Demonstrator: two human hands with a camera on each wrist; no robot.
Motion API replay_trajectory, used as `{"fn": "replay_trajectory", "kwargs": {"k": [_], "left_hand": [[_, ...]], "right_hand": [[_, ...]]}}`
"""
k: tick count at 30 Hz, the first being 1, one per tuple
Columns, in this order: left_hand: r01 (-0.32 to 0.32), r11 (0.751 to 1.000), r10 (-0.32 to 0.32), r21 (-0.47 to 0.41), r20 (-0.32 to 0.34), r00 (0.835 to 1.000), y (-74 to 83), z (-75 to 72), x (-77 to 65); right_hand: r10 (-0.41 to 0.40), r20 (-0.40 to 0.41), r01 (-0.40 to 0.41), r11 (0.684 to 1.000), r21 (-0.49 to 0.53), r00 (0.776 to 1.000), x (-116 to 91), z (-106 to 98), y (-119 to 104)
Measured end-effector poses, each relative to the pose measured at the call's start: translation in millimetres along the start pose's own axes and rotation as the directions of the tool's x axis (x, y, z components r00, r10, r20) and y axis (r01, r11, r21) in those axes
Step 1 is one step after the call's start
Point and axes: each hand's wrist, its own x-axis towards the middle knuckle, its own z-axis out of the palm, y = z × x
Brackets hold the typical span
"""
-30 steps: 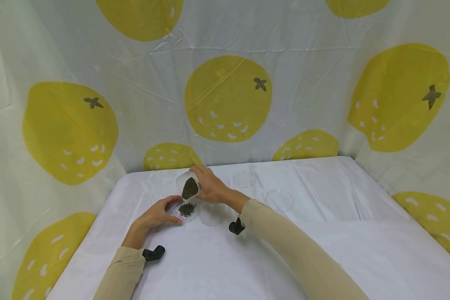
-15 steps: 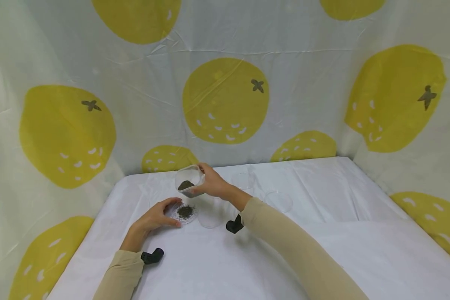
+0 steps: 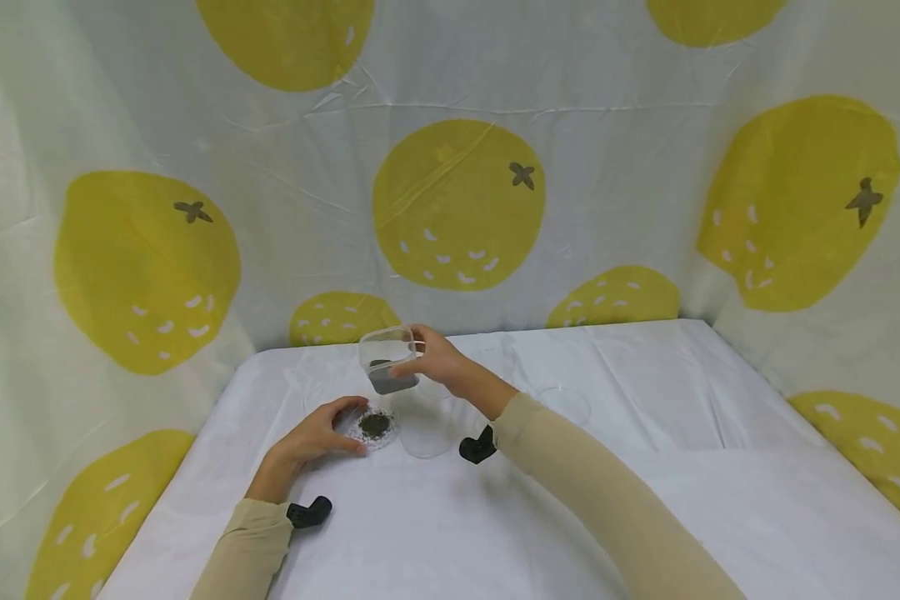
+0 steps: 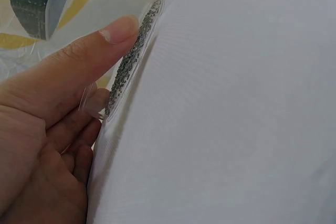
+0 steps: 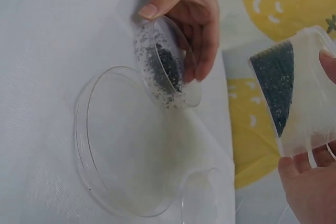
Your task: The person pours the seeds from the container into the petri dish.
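Clear dishes [image 5: 126,145] on white-covered table [image 3: 420,525]

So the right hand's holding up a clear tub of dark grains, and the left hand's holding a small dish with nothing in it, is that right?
Not quite: the small dish in the left hand isn't empty; the right wrist view shows dark grains inside it. The right hand does hold up the clear tub.

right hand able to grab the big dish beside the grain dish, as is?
Probably not: the right hand grips the tub, so likely needs freeing first, though the big dish looks near and unblocked.
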Motion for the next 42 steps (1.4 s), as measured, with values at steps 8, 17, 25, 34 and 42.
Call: {"fn": "replay_trajectory", "kwargs": {"k": [8, 17, 25, 34, 42], "left_hand": [[0.012, 1.000, -0.012, -0.020, -0.003, 1.000, 0.0, 1.0, -0.1], [0.009, 1.000, -0.009, -0.012, -0.019, 1.000, 2.7, 0.2, -0.2], [0.010, 1.000, -0.010, -0.012, -0.022, 1.000, 0.7, 1.3, -2.6], [-0.016, 1.000, 0.016, -0.017, -0.013, 1.000, 2.7, 2.3, -1.7], [-0.017, 1.000, 0.017, -0.012, -0.019, 1.000, 5.3, 1.6, -2.2]], "right_hand": [[-0.036, 0.051, 0.022, 0.970, 0.242, 0.998, -2, -11, -3], [-0.057, 0.052, 0.041, 0.963, 0.267, 0.997, -11, -31, -14], [-0.072, 0.025, 0.067, 0.984, 0.164, 0.997, -24, -63, -21], [-0.078, 0.006, 0.077, 0.993, 0.090, 0.997, -47, -105, -24], [-0.092, -0.051, 0.095, 0.993, 0.070, 0.994, -64, -140, -19]]}}
